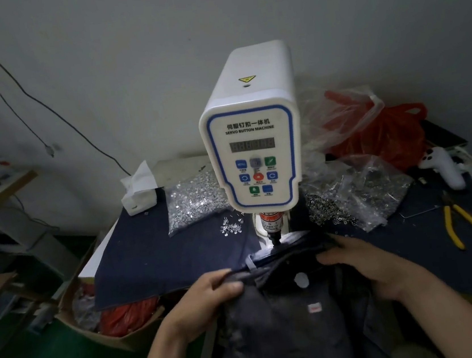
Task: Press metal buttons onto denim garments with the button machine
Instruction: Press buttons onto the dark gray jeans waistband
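A white servo button machine [254,146] stands at the middle of the table, its black press head [274,235] just above the cloth. A dark denim garment [288,321] lies below it, its waistband edge under the head. My left hand [213,297] pinches the waistband on the left. My right hand [367,266] grips the band's folded edge on the right. A round pale button [301,280] sits on the denim between my hands. A small white label [315,308] shows lower down.
A clear bag of silver button parts [194,201] lies left of the machine, with loose pieces [231,227] beside it. More bags of metal parts [356,196] lie right. Yellow-handled pliers [466,227], a red plastic bag [393,135], a tissue box [139,190] and a cardboard box [98,323] surround the table.
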